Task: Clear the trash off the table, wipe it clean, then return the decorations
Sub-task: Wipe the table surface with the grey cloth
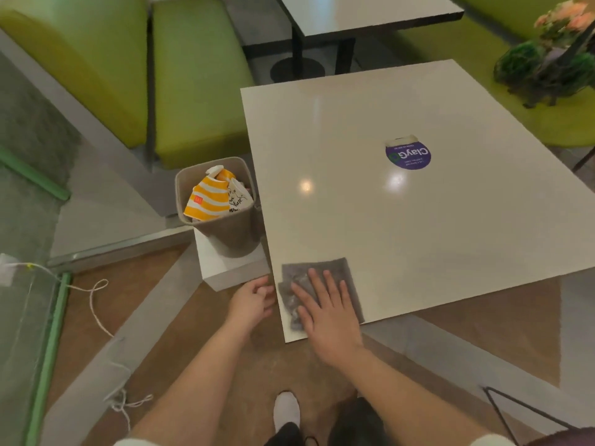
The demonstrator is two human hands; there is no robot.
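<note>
Grey cloth (317, 284) lies at about seven o'clock on the table (418, 220), right at its near corner, with the right hand (328, 312) pressed flat on it, fingers straight, while the left hand (252, 300) hangs loosely curled and empty just off the edge. Swept further toward six o'clock, the cloth could slide off onto the floor. The plants (547, 59) wait off the table at two o'clock, and the bin (219, 201) of trash (209, 197) stands at nine o'clock, where a careless elbow might tip it.

green bench (199, 78) left | second table (370, 14) beyond | white cord (96, 304) on floor | white shoe (286, 408) below
</note>
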